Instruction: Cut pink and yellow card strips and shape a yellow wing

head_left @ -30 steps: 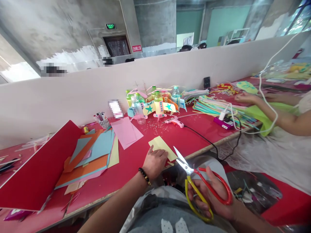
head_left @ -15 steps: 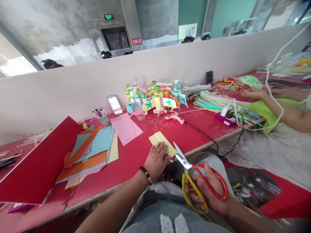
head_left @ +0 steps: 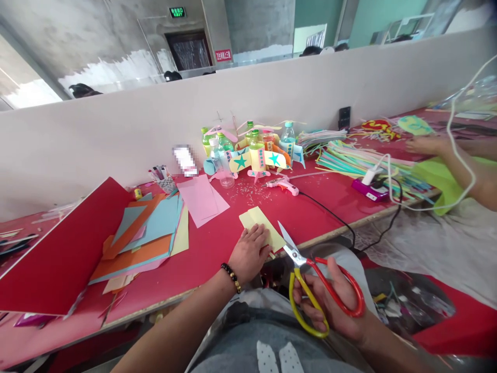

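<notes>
My left hand (head_left: 250, 251) lies with its fingers stretched out flat on a folded piece of pale yellow paper (head_left: 274, 234) near the table's front edge. A beaded bracelet is around that wrist. In my right hand (head_left: 337, 300) is a pair of scissors (head_left: 297, 257) with one red and one yellow handle loop. My fingers are through the yellow loop and my thumb is by the red one. The blades are apart and point up and away from me, just right of the paper.
Pink sheets (head_left: 200, 199) and a pile of coloured paper (head_left: 155, 233) lie left, beside a leaning red board (head_left: 66, 254). Behind are decorated bottle planes (head_left: 256, 155) and a pink glue gun (head_left: 284, 185). A power strip (head_left: 370, 190), pipe cleaners (head_left: 341, 161) and a co-worker's arm (head_left: 446, 147) are right.
The view has shifted slightly, so the background sits a little higher and farther right. Both hands, the yellow paper and the scissors keep nearly the same places.
</notes>
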### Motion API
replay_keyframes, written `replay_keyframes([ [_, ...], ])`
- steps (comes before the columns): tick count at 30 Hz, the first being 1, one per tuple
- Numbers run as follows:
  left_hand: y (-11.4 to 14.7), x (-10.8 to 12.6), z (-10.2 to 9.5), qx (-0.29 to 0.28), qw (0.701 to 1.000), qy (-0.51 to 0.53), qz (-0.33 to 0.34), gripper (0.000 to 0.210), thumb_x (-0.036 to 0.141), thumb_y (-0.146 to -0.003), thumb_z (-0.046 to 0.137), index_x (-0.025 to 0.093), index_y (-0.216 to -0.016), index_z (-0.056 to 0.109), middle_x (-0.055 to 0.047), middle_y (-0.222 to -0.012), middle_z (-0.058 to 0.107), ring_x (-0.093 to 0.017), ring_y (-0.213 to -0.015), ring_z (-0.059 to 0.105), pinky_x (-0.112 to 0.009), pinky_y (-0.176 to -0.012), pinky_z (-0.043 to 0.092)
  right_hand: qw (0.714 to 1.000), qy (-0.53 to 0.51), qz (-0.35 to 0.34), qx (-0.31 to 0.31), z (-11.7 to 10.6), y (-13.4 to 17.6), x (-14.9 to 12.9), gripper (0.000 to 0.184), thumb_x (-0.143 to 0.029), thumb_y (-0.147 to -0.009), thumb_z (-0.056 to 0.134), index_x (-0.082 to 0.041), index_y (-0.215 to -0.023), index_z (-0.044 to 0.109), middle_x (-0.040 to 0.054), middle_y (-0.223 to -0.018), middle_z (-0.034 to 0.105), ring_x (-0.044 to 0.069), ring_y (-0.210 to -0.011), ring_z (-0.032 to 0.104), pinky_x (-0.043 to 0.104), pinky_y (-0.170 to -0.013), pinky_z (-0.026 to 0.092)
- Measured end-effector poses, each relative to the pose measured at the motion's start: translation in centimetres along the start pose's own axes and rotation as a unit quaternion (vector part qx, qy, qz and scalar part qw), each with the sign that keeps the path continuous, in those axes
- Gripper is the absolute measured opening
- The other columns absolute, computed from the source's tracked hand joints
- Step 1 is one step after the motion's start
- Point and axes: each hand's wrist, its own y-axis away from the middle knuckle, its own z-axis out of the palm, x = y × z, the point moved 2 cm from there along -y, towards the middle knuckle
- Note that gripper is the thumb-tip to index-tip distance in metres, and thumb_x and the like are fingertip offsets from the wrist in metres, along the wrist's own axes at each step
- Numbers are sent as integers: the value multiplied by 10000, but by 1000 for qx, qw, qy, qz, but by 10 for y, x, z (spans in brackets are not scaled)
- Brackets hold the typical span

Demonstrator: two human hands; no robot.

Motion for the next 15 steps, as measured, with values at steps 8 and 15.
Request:
replay_keyframes([
  [8, -1, 1, 0, 0, 1000, -4, -2, 430, 361, -951, 375, 209, -1349, 432, -52, -1468, 372, -216, -1377, 286, -452, -1137, 233, 1000, -3, 2, -8, -3, 4, -4, 879, -830, -747, 146, -108, -1004, 575, 132, -836, 627, 146, -500, 519, 282, -428, 413],
  [15, 0, 0, -1, 2, 1000, 3, -1, 433, 372, -951, 372, 214, -1351, 428, -65, -1465, 376, -213, -1376, 288, -451, -1131, 241, 1000, -11, 11, -2, 8, -12, -12, 854, -821, -757, 159, -119, -1019, 569, 105, -766, 620, 163, -489, 528, 277, -398, 398],
])
